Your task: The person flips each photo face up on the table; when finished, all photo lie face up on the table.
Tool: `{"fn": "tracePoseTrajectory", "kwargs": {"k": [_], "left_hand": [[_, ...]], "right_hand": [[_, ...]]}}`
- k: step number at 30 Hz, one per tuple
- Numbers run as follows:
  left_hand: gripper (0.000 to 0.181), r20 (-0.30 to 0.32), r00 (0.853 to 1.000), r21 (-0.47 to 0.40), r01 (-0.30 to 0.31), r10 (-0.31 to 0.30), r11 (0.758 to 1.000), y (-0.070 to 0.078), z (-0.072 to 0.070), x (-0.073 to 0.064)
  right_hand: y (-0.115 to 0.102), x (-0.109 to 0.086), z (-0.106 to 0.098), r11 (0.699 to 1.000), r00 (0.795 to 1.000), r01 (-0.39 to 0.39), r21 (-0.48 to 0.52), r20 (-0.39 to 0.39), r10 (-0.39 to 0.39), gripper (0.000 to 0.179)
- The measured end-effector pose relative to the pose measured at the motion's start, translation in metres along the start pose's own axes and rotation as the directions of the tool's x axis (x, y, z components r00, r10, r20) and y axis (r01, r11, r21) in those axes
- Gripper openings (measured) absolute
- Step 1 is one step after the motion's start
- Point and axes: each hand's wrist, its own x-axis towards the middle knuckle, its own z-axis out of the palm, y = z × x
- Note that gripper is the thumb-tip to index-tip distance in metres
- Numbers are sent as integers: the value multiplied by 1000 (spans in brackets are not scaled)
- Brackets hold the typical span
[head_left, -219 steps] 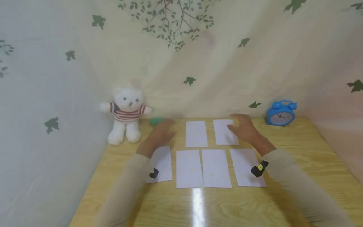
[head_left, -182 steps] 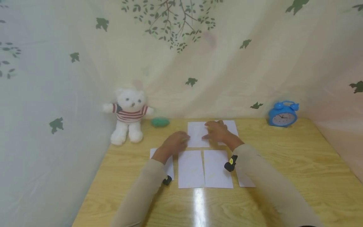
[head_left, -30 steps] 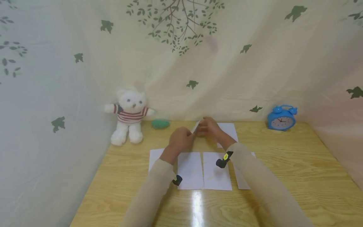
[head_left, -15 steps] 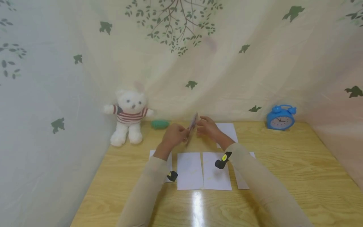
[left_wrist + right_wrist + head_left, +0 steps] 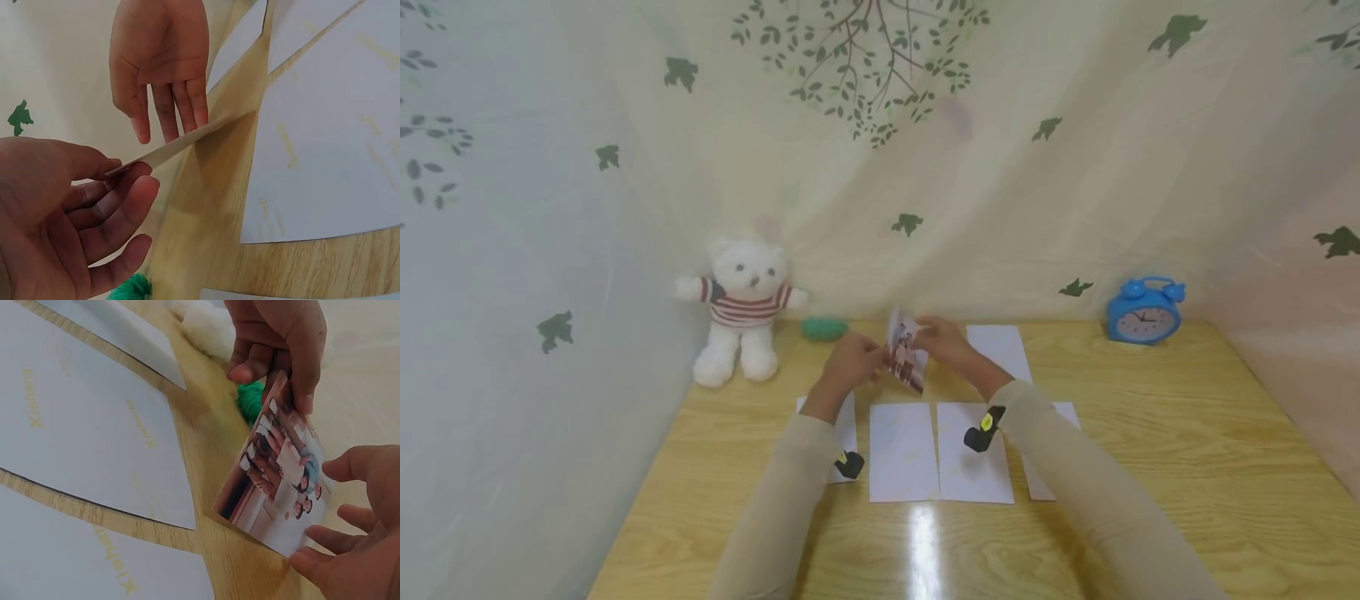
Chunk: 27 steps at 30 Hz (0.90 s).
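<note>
Brown and pink tones mark the photo print (image 5: 906, 360), a group of figures on its face, standing tilted between two hands over the wood-grain table (image 5: 1195, 433), beyond a near row of white sheets (image 5: 902, 452). The left hand (image 5: 852, 360) pinches one edge of the print between thumb and fingers, its remaining fingers loosely bent beneath. The right hand (image 5: 943, 342) is spread at the opposite side, fingers mostly extended and curled round nothing; whether its fingertips bear on the print or stop just short is hard to settle from these angles. Four sheets make up the near row, and a single back sheet (image 5: 1000, 348) lies just beside the right hand, white side uppermost.

Step in hand, as judged from the tilt: turning the print so that its picture faces up. Next move, likewise judged: it calls for a steady left pinch, light guidance from the right fingers, and an even lowering of the print flat beside the back sheet, clear of the near row.
</note>
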Motion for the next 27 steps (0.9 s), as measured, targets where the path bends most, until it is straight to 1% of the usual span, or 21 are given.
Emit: {"fn": "tracePoseTrajectory", "kwargs": {"k": [2, 4, 7, 9, 11, 13, 16, 18, 22, 24, 27], "left_hand": [[27, 6, 1000, 15, 16, -16, 1000, -2, 1, 0], [27, 9, 999, 33, 36, -36, 999, -2, 1, 0], [27, 6, 998, 68, 61, -61, 996, -4, 1, -1], [27, 3, 997, 89, 72, -72, 993, -5, 1, -1], [28, -2, 997, 115, 80, -80, 990, -8, 1, -1], [31, -8, 995, 160, 95, -95, 983, -11, 1, 0], [37, -10, 993, 237, 116, -117, 965, -15, 3, 2], [40, -5, 992, 277, 125, -129, 953, -17, 3, 2], [43, 1, 990, 306, 132, -139, 943, -20, 4, 2], [46, -2, 989, 313, 138, -145, 940, -22, 5, 2], [50, -15, 990, 328, 140, -143, 934, -24, 6, 3]], "right_hand": [[1, -1, 2, 997, 999, 24, -74, 23, -22, 62], [1, -1, 4, 988, 999, 43, -149, 38, -37, 57], [1, -1, 8, 965, 998, 50, -256, 52, -38, 55], [2, -1, 11, 945, 997, 58, -322, 64, -40, 54], [2, -2, 14, 929, 996, 69, -364, 78, -44, 54], [2, -2, 17, 902, 993, 100, -420, 95, -66, 53], [3, -3, 21, 865, 990, 135, -483, 107, -94, 49], [5, -3, 23, 821, 987, 160, -548, 115, -116, 47], [8, -2, 26, 752, 982, 188, -632, 131, -136, 45], [8, -2, 26, 732, 980, 200, -652, 139, -143, 45], [7, -1, 26, 721, 978, 209, -661, 150, -146, 45]]}}
